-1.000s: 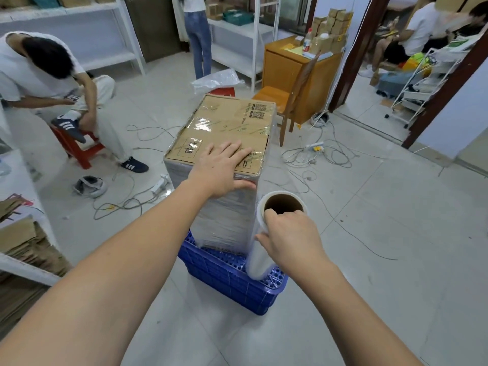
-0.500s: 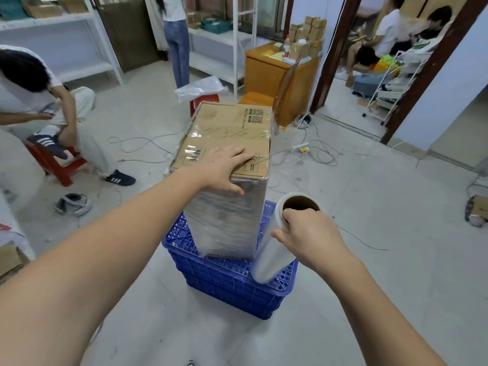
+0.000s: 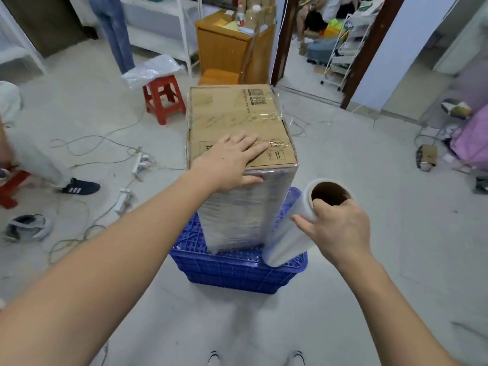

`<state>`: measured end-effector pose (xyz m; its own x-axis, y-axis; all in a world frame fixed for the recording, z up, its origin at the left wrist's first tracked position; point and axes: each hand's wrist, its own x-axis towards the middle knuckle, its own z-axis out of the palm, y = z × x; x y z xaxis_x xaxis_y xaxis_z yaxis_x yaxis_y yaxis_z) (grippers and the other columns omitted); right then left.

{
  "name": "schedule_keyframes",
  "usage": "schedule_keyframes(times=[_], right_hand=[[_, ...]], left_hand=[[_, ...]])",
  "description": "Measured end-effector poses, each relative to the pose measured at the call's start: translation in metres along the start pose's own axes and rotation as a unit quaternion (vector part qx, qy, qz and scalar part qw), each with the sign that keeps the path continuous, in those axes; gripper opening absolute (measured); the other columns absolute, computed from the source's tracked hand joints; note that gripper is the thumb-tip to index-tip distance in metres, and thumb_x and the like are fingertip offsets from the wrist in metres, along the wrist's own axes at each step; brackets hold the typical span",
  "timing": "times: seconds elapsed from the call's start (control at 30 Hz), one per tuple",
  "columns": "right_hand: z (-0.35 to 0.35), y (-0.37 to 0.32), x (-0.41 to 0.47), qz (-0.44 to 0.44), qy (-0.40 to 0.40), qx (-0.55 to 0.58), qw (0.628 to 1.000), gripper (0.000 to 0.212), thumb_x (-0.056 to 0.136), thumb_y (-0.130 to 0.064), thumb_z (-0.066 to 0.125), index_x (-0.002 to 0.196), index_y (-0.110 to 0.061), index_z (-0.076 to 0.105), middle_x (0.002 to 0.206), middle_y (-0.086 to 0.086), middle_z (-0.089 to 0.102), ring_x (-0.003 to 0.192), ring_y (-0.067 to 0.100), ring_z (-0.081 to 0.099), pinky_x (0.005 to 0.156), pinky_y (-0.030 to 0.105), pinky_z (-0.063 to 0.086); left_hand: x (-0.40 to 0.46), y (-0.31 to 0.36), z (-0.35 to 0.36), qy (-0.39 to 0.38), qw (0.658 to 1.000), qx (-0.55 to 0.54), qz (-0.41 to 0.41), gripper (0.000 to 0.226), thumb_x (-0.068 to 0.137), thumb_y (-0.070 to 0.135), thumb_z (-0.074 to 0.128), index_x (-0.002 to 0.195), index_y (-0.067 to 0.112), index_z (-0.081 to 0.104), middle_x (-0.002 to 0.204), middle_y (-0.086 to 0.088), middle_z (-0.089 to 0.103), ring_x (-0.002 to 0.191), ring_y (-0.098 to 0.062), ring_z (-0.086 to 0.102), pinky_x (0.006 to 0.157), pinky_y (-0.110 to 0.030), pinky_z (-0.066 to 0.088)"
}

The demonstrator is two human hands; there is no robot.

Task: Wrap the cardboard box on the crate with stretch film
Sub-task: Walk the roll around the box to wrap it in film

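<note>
The cardboard box (image 3: 239,120) stands tall on an upturned blue crate (image 3: 232,270) in the middle of the floor – smart, since that lifts the bottom edge so the film can reach low down the sides. The sides already look cloudy with film while the top is mostly bare cardboard. The left hand (image 3: 232,159) lies flat on the near edge of the top, fingers straight and thumb hooked over the front – I'd guess to keep the box from twisting when the film pulls. The right hand (image 3: 335,228) has its grip clamped round the top end of the film roll (image 3: 287,239), tilted beside the box's right corner, lower end touching the crate – probably to keep the sheet taut.
</note>
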<state>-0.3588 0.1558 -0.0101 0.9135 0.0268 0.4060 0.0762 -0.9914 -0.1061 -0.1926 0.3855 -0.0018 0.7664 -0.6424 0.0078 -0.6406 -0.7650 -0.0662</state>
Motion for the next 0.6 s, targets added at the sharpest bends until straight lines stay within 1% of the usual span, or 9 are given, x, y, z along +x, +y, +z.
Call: schedule_keyframes(times=[0.1,0.2,0.27,0.33,0.43,0.5,0.6], right_hand=[[0.001,-0.018,-0.019,-0.036,0.008,-0.021,0.999,0.065,0.061,-0.041,0.09,0.056,-0.019,0.028,0.039,0.001,0.028,0.044,0.024,0.031,0.05,0.025,0.022],[-0.003,-0.04,-0.034,-0.082,0.053,-0.025,0.995,0.054,0.059,-0.036,0.091,0.049,-0.016,0.042,0.038,0.002,0.039,0.041,0.023,0.036,0.056,0.024,0.023],[-0.006,-0.051,-0.04,-0.108,0.065,-0.011,0.992,0.049,0.061,-0.039,0.09,0.051,-0.015,0.049,0.041,0.002,0.045,0.042,0.022,0.041,0.06,0.023,0.026],[-0.008,-0.06,-0.044,-0.135,0.057,0.027,0.989,0.049,0.066,-0.042,0.088,0.052,-0.016,0.048,0.043,0.001,0.044,0.043,0.02,0.039,0.06,0.023,0.028],[-0.007,-0.077,-0.05,-0.189,0.039,0.073,0.979,0.048,0.076,-0.046,0.074,0.055,-0.018,0.042,0.045,0.0,0.042,0.046,0.019,0.033,0.056,0.026,0.037],[-0.004,-0.088,-0.051,-0.221,0.027,0.078,0.972,0.045,0.082,-0.046,0.066,0.056,-0.018,0.043,0.046,-0.001,0.045,0.045,0.019,0.036,0.06,0.029,0.042],[0.003,-0.095,-0.047,-0.232,0.012,0.079,0.97,0.044,0.082,-0.045,0.066,0.057,-0.016,0.045,0.047,-0.001,0.047,0.046,0.02,0.039,0.062,0.032,0.043]], left_hand=[[0.0,0.002,0.002,0.0,1.0,0.003,0.002,0.09,0.094,0.08,0.034,0.164,0.036,-0.001,0.173,-0.003,0.007,0.158,-0.028,0.008,0.128,-0.048,0.011],[0.001,0.004,0.002,-0.002,1.0,0.002,-0.002,0.089,0.094,0.08,0.033,0.164,0.036,-0.002,0.173,-0.002,0.005,0.159,-0.027,0.006,0.128,-0.048,0.009],[0.001,0.006,0.002,0.001,1.0,0.003,-0.002,0.089,0.094,0.08,0.033,0.164,0.036,-0.002,0.173,-0.002,0.005,0.159,-0.027,0.005,0.128,-0.048,0.01],[0.0,0.008,0.001,0.003,1.0,0.001,0.001,0.089,0.094,0.08,0.032,0.164,0.036,-0.002,0.173,-0.002,0.004,0.159,-0.027,0.005,0.128,-0.048,0.009],[-0.005,0.008,0.001,0.002,1.0,0.0,0.001,0.09,0.094,0.08,0.032,0.164,0.036,-0.004,0.173,-0.001,0.002,0.159,-0.026,0.003,0.129,-0.048,0.007],[-0.007,0.007,0.001,0.005,1.0,-0.001,-0.001,0.09,0.093,0.08,0.031,0.164,0.037,-0.004,0.173,-0.001,0.002,0.159,-0.025,0.003,0.129,-0.047,0.007],[-0.006,0.008,0.001,0.001,1.0,0.003,-0.003,0.09,0.093,0.08,0.031,0.164,0.036,-0.003,0.173,-0.001,0.002,0.159,-0.025,0.003,0.128,-0.047,0.006]])
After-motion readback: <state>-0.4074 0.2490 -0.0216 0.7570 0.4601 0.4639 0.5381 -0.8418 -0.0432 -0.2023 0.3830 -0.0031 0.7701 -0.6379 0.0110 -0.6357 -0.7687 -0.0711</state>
